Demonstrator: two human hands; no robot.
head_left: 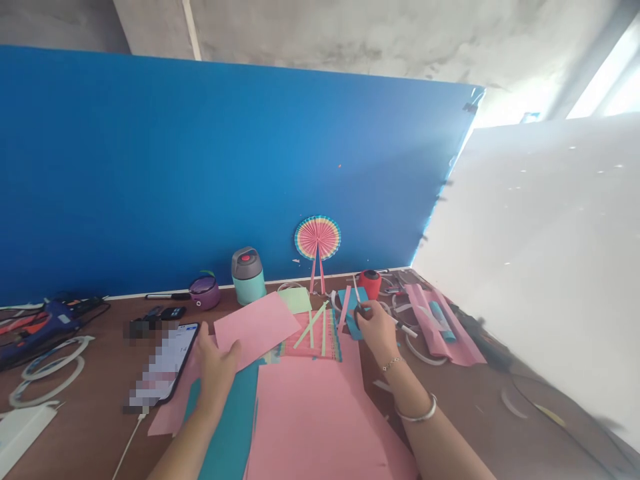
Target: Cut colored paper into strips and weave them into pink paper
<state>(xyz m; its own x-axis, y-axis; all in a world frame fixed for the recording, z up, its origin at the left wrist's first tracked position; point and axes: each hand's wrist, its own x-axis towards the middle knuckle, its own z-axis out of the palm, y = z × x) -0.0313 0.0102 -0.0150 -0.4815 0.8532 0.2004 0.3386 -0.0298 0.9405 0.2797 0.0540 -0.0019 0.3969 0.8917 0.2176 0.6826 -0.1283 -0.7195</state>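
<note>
My left hand (216,369) rests on the pink and teal paper sheets, its fingers closed on the edge of a loose pink sheet (256,327) that lies tilted across the pile. My right hand (376,328) reaches further back and grips a pair of scissors (358,300) with black handles, blades pointing up and away, beside a teal paper piece (352,313). Between the hands lies a striped pink mat (313,337) with thin green strips (315,321) on it. A large pink sheet (313,417) covers the near table.
A phone (167,363) lies left of my left hand, with tape rings (50,370) and a blue glue gun (40,328) further left. A teal flask (249,275), purple container (205,291), red cup (371,283) and paper fan (317,239) stand against the blue partition. Pink strips (440,323) lie at right.
</note>
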